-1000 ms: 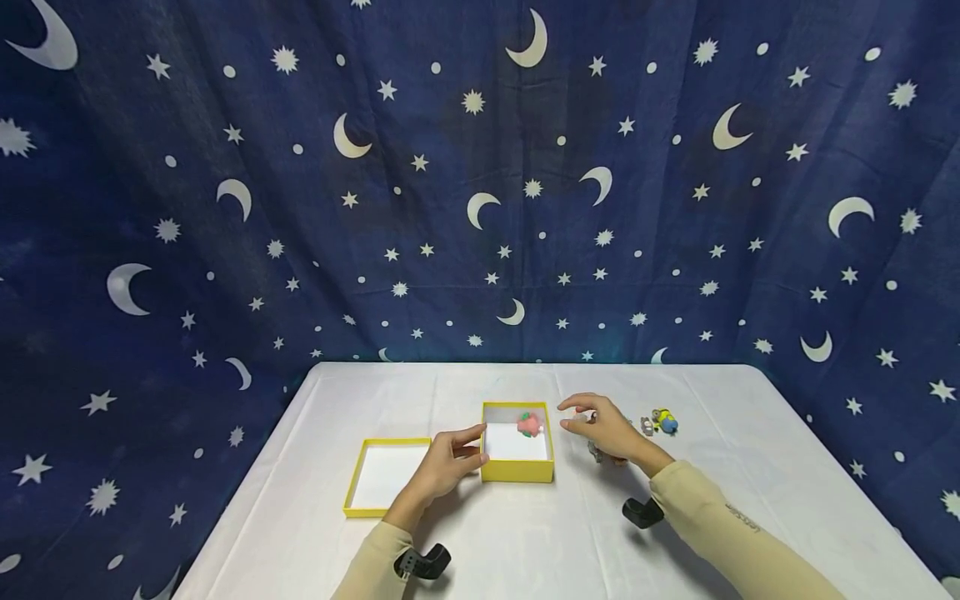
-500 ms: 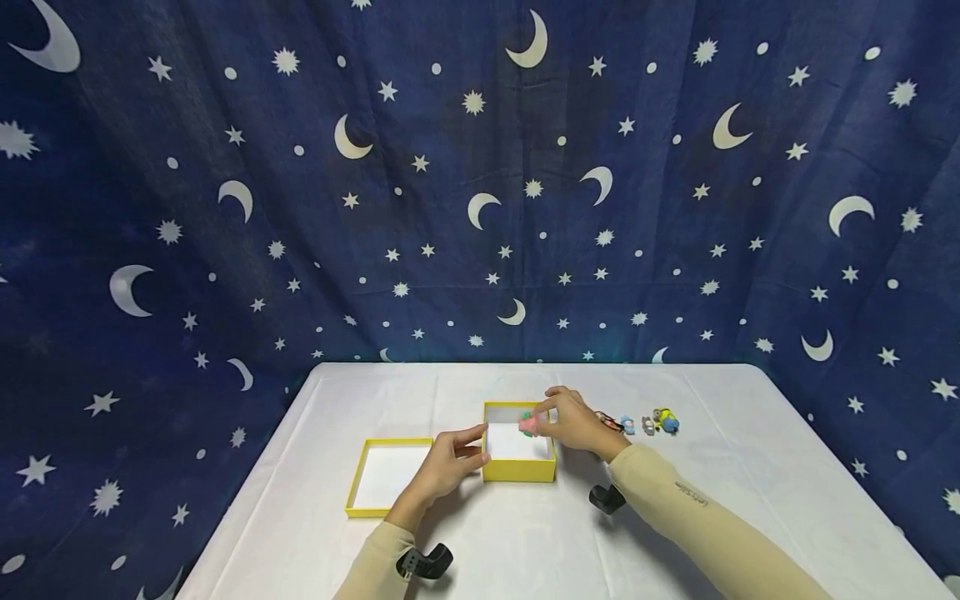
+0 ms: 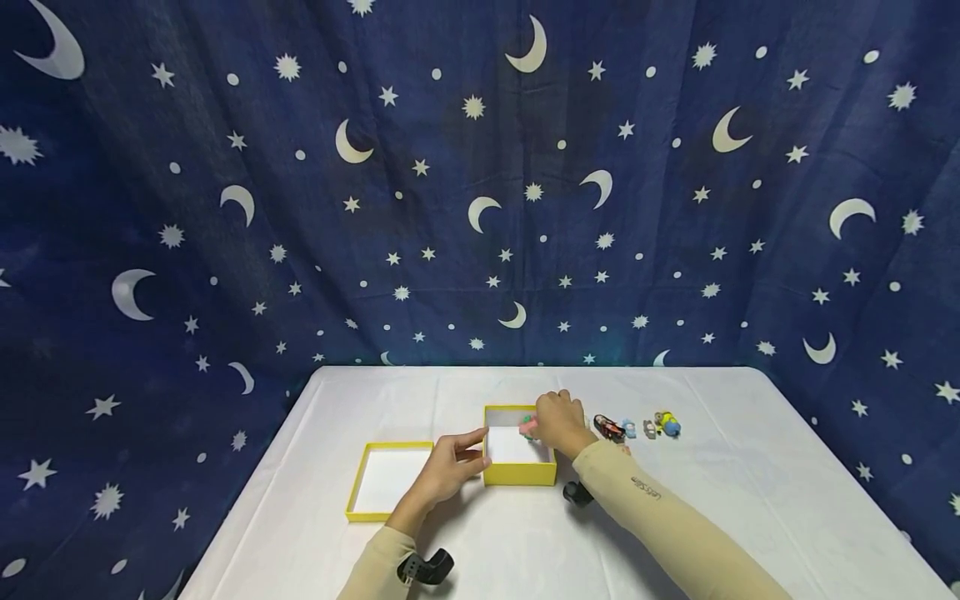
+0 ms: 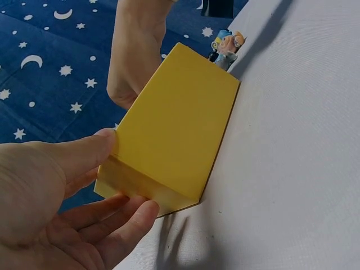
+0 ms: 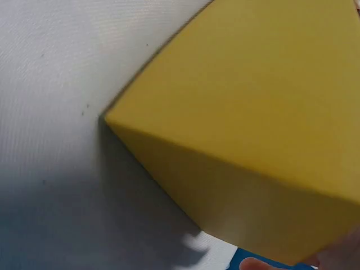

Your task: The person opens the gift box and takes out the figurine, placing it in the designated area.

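An open yellow box (image 3: 519, 474) with a white inside stands mid-table. My left hand (image 3: 450, 467) holds its left end; in the left wrist view the thumb (image 4: 104, 140) is at the upper edge and the fingers (image 4: 132, 225) are against the end wall. My right hand (image 3: 558, 421) reaches down over the box's right rim, its fingertips hidden. Beside it, inside the box, shows a small pink toy (image 3: 528, 428) with green bits. The right wrist view is mostly the box's yellow walls (image 5: 236, 101); I cannot tell what the right fingers hold.
A shallow yellow lid (image 3: 390, 479), white inside, lies left of the box, partly behind my left hand. Right of the box sit small toys: a dark red-and-black one (image 3: 609, 428), a light blue one (image 3: 629, 428), a grey one (image 3: 649, 429) and a yellow-and-blue figure (image 3: 667, 423).
My right hand has moved left from beside the toys to over the box and dipped its fingers inside. The left hand and box have stayed put.
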### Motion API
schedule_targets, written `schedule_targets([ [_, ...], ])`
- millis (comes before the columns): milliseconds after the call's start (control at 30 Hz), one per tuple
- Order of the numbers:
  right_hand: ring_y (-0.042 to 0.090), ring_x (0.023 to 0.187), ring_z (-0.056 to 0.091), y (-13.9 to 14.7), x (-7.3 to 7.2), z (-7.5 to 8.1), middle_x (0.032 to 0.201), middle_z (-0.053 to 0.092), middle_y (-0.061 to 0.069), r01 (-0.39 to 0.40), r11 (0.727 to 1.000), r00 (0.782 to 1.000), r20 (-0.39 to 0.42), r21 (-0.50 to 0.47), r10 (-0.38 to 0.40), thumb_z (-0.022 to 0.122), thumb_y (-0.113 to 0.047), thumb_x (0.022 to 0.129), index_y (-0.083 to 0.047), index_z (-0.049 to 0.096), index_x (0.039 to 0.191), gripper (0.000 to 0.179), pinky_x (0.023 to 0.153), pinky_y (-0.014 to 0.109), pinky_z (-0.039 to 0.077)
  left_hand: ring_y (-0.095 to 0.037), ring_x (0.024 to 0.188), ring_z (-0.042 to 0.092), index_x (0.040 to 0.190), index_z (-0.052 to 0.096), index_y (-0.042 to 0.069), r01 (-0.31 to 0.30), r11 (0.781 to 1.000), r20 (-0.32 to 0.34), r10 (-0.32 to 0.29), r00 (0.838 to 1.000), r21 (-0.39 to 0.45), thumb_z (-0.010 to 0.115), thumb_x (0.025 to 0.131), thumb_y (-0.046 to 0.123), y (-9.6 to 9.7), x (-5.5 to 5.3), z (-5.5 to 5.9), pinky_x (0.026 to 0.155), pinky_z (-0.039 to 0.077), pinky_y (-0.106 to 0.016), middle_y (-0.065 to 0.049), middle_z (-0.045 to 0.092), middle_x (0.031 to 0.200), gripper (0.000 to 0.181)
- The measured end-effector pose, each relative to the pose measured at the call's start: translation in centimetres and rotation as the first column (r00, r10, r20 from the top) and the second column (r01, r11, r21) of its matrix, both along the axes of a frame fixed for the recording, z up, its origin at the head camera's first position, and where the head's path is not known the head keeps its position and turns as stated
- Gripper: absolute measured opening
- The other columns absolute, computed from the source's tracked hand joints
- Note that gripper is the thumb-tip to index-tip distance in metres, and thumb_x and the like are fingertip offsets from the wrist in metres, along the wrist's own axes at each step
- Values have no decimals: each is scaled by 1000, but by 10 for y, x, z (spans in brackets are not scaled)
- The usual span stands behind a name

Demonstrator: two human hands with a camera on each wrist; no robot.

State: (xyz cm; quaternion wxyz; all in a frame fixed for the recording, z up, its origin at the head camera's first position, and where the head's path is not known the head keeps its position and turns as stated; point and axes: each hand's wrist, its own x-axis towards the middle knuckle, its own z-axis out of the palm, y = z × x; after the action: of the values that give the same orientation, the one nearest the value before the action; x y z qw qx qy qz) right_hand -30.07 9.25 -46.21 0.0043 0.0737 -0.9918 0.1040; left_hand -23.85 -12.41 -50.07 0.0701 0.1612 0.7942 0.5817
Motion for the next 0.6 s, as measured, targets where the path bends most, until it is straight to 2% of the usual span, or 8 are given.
schedule_targets([
  [100,23,83,50,-2,-1,-1,78,59,2,12,1000,1000,2,-20,-12,80,-43,74,-13,57,64,39,77,44,46,-40,119,60,140,49,1,2,1000,-1,-2,1000,5,67,90,14,-1,0,0,86,57,-29,-25,50,143,54],
  [200,21,80,51,1,0,-1,78,61,1,-7,999,1000,-4,-53,6,81,-40,74,-13,62,65,34,73,42,46,-41,120,59,140,49,1,1,1000,2,-1,1000,9,67,90,14,0,0,-2,85,57,-28,-25,49,143,54],
  [367,19,78,58,6,2,1,88,72,1,-46,980,999,-6,-191,46,83,-33,74,-14,72,73,21,66,36,47,-38,118,60,140,49,1,1,1000,4,-1,1000,8,67,90,14,2,-1,-4,80,57,-24,-26,49,143,54],
  [433,21,87,63,8,2,2,97,74,2,-74,962,997,-23,-262,70,82,-32,75,-16,71,74,20,72,39,51,-37,118,61,140,49,1,1,1000,10,-1,1000,12,67,90,14,2,-1,-4,78,57,-24,-26,49,143,55],
  [533,25,106,63,11,2,4,109,73,3,-142,925,990,-58,-352,130,79,-33,79,-19,67,76,18,93,46,47,-39,117,61,141,49,1,-2,1000,19,1,1000,29,67,90,13,2,0,-3,78,58,-24,-26,49,144,55],
  [600,26,112,63,12,1,5,110,72,3,-197,886,980,-75,-419,182,77,-32,82,-20,66,81,16,101,48,44,-40,117,60,140,49,1,-5,999,24,4,1000,44,67,90,12,1,0,-3,78,58,-25,-25,49,144,55],
])
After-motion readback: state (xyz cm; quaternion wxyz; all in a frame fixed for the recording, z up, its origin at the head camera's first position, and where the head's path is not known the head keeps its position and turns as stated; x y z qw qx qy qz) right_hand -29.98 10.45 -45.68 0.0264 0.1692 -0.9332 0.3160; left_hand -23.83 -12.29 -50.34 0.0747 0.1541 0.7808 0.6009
